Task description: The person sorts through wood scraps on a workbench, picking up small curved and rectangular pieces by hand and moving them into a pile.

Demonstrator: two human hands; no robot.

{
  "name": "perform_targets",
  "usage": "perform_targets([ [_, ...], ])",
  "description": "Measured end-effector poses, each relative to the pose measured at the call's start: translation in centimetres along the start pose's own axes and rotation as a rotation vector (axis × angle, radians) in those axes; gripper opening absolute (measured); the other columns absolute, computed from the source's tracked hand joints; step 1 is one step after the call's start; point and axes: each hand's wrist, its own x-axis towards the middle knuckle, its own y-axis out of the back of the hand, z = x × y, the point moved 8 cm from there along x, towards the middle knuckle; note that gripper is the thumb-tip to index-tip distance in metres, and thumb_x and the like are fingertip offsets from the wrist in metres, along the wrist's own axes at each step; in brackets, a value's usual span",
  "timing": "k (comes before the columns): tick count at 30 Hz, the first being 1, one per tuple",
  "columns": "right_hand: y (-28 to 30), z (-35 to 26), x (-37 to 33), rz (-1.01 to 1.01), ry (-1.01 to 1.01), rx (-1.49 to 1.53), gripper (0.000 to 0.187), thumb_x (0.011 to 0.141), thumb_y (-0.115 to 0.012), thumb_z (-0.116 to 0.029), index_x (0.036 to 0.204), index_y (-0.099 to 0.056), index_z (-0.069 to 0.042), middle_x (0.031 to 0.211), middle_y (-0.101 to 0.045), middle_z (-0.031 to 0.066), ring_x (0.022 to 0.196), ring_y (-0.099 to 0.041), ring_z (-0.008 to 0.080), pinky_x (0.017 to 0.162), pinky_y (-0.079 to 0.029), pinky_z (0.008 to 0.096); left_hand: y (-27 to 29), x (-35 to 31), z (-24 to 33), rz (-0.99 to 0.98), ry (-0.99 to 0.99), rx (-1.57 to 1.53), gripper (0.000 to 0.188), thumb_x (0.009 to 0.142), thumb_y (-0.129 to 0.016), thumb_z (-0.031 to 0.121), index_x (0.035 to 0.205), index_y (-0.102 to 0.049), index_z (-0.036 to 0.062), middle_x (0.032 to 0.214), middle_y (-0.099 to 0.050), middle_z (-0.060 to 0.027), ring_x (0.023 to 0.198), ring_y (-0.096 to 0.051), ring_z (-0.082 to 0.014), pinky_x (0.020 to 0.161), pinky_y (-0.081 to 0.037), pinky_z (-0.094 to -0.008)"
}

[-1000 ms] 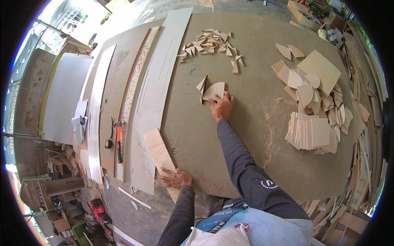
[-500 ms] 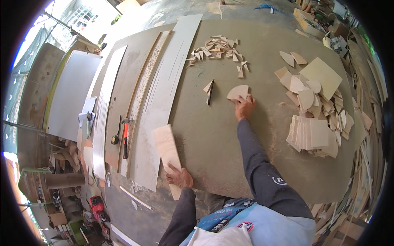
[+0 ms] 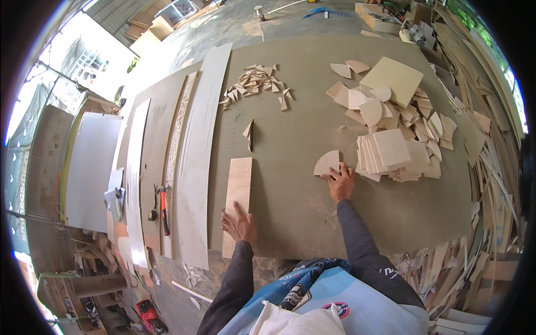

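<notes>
My left hand (image 3: 239,221) lies with its fingers spread on a long, narrow wooden board (image 3: 239,178) near the table's front edge. To the right, my right hand (image 3: 341,181) has its fingers closed on the lower edge of a quarter-circle plywood piece (image 3: 326,162), which is low over or on the tabletop; I cannot tell which. Close by on the right is a heap of thin square plywood sheets (image 3: 392,149), mixed with more rounded pieces. Beyond the board, a slim dark stick (image 3: 251,135) lies beside a small wooden triangle (image 3: 246,132).
Many small triangular offcuts (image 3: 257,80) are scattered at the table's far side. Long pale panels (image 3: 195,162) run along the left, with a red-handled hammer (image 3: 164,211) and a tape measure (image 3: 152,215). A larger square sheet (image 3: 394,80) tops the heap. Wood strips (image 3: 483,139) line the right side.
My right hand has brought the quarter-circle piece rightward and nearer me, toward the heap. The board under my left hand has straightened from its tilt, and the fingers have spread. The view has shifted.
</notes>
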Motion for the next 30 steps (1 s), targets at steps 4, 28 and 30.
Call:
perform_targets([
  [4,0.1,-0.1,0.1,0.014,-0.025,0.039,0.040,0.078,-0.083,-0.037,0.109,-0.082,-0.013,0.123,-0.056,0.0020,0.111,-0.045,0.0267,0.099,-0.045,0.0390,-0.3,2.8,0.5,0.043,-0.016,0.094,0.079,0.093,-0.062,0.048,0.161,-0.032,0.0247,0.143,-0.032,-0.0332,0.137,-0.030,-0.0527,0.108,-0.027,-0.0684],
  [28,0.1,0.1,0.4,-0.054,-0.121,-0.013,0.034,0.083,-0.079,-0.033,0.112,-0.081,-0.015,0.127,-0.054,-0.0031,0.113,-0.044,0.0241,0.104,-0.045,0.0348,5.9,17.6,2.3,-0.104,-0.257,0.208,0.075,0.092,-0.064,0.051,0.159,-0.037,0.0272,0.160,-0.025,-0.0372,0.148,-0.023,-0.0559,0.114,-0.023,-0.0721],
  [30,-0.1,0.2,0.3,-0.064,-0.113,-0.009,0.033,0.084,-0.078,-0.035,0.113,-0.081,-0.019,0.127,-0.055,-0.0013,0.113,-0.046,0.0251,0.104,-0.043,0.0376,6.7,19.9,3.5,-0.101,-0.271,0.231,0.076,0.092,-0.064,0.052,0.159,-0.037,0.0269,0.160,-0.025,-0.0364,0.149,-0.022,-0.0552,0.114,-0.023,-0.0723],
])
